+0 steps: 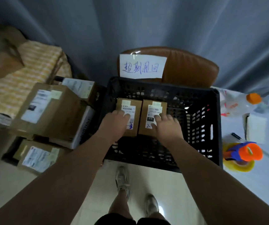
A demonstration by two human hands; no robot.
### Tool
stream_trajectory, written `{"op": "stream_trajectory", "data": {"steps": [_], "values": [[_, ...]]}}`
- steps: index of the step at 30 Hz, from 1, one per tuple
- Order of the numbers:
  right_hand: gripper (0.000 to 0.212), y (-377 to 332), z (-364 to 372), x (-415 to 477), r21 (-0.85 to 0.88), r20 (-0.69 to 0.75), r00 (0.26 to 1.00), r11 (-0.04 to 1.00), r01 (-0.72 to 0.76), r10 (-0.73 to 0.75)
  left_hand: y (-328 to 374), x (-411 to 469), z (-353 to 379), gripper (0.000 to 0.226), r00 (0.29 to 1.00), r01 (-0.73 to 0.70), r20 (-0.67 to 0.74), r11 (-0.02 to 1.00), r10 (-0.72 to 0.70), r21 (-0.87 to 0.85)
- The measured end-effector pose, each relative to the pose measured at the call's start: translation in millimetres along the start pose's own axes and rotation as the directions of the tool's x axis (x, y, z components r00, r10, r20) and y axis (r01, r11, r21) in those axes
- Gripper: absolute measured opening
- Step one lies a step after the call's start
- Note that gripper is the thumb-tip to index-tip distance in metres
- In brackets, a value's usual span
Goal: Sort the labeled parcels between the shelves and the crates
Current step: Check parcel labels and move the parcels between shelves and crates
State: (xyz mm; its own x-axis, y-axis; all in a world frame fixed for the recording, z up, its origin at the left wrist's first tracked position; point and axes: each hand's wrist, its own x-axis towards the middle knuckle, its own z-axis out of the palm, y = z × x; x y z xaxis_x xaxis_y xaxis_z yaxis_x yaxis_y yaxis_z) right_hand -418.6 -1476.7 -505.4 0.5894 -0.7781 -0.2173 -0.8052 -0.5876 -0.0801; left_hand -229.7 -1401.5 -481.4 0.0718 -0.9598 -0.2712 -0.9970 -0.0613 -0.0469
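1. Left hand (115,120) lies on top of the left parcel (130,103), fingers bent over the near half of its label. I can't tell if it grips the box or only rests on it; the thumb side is unclear.
2. Right hand (166,125) lies on the right parcel (154,105), fingers spread and fairly straight across the label with nothing pinched. It reads as a flat press, not a hold.
3. Both parcels sit side by side, touching, labels up, inside the black crate (200,120), in its left half. The right half of the floor shows bare mesh.
4. Likely reason for labels up is that the printed codes and handwritten marks stay readable for sorting. Packing them tight to the left probably leaves room for more boxes.
5. The crate sits on a brown chair (190,69) with a handwritten paper sign (142,66) on the backrest just behind the crate's far rim. My guess is that the sign names this crate's category.
6. Relative to the grip, each parcel is directly under its hand. The palms cover the near ends and the far ends stick out past the fingertips.
7. Stacked cardboard boxes (49,109), also labelled, are just left of the crate. They look like the remaining stock.
8. The table (268,172) on the right holds a bottle (244,104) and tape rolls (241,153).
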Motion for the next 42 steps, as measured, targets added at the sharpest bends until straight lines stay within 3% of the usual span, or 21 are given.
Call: {"op": "stream_trajectory", "data": {"steps": [7, 11, 14, 19, 30, 35, 42], "values": [[0.040, -29.4, -87.4, -48.3, -0.096, -0.170, 0.940, 0.955, 0.282, -0.294, 11.3, -100.7, -62.9, 0.041, 0.969, 0.122, -0.221, 0.991, -0.108, 0.051], [0.040, -79.0, -138.9, -52.2, -0.133, -0.267, 0.863, 0.903, 0.408, -0.429, -17.8, -158.3, -112.4, 0.040, 0.917, 0.310, -0.286, 0.948, -0.278, 0.072], [0.037, -133.7, -170.7, -56.3, -0.168, -0.321, 0.778, 0.841, 0.515, -0.541, -42.4, -209.6, -145.2, 0.041, 0.856, 0.394, -0.386, 0.917, -0.343, 0.059], [0.029, -241.1, -205.6, -77.2, -0.239, -0.432, 0.590, 0.718, 0.654, -0.682, -93.1, -300.8, -173.9, 0.044, 0.773, 0.538, -0.430, 0.841, -0.466, 0.055], [0.023, -518.3, -256.9, -121.2, -0.140, -0.644, 0.350, 0.555, 0.820, -0.680, -262.5, -504.9, -190.8, 0.042, 0.546, 0.763, -0.524, 0.647, -0.654, -0.013], [0.030, -605.2, -283.0, -115.0, -0.056, -0.694, 0.334, 0.510, 0.858, -0.637, -328.7, -553.7, -204.7, 0.043, 0.481, 0.813, -0.557, 0.582, -0.678, -0.006], [0.036, -679.5, -331.2, -61.0, 0.056, -0.737, 0.370, 0.494, 0.868, -0.566, -422.9, -569.6, -241.4, 0.046, 0.421, 0.788, -0.642, 0.609, -0.641, -0.091]]}}
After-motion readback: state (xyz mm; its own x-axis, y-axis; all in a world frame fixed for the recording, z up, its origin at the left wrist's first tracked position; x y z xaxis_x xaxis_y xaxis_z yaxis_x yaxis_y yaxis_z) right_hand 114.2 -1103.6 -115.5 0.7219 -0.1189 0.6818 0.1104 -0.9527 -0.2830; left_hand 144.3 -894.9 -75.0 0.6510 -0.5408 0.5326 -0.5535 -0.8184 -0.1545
